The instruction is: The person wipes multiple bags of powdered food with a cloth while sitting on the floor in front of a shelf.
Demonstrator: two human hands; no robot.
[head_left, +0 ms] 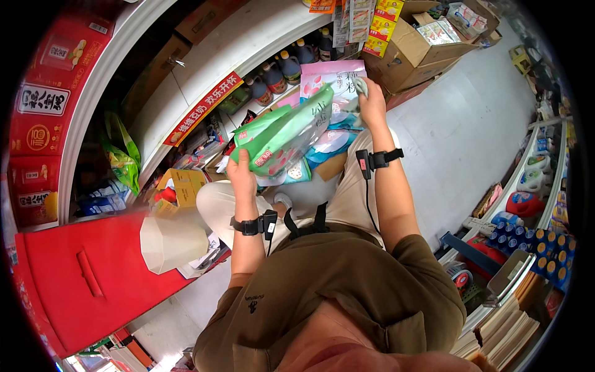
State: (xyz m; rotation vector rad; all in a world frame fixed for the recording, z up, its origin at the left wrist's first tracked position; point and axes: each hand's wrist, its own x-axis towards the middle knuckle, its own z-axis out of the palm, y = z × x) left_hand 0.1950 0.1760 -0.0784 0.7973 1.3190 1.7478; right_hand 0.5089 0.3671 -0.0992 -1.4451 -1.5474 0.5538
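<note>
My left hand (pixel 242 172) grips the lower left edge of a green packaged-food bag (pixel 288 139), which is tilted up in front of my knees. In my right hand (pixel 373 104) is a bunched grey-green cloth (pixel 360 92), close to the bag's upper right end. Behind the green bag stands a pink and white bag (pixel 338 73) with flower pictures. Blue and white bags (pixel 328 146) lie below it between my legs, partly covered by the green bag.
Dark sauce bottles (pixel 273 77) line the low shelf under a white shelf board (pixel 238 37). Open cardboard boxes (pixel 412 59) stand at the far right. A red chest (pixel 93 273) with a white bin (pixel 173 243) is at my left, near a yellow carton (pixel 186 186). Stocked shelves (pixel 527 186) run along the right.
</note>
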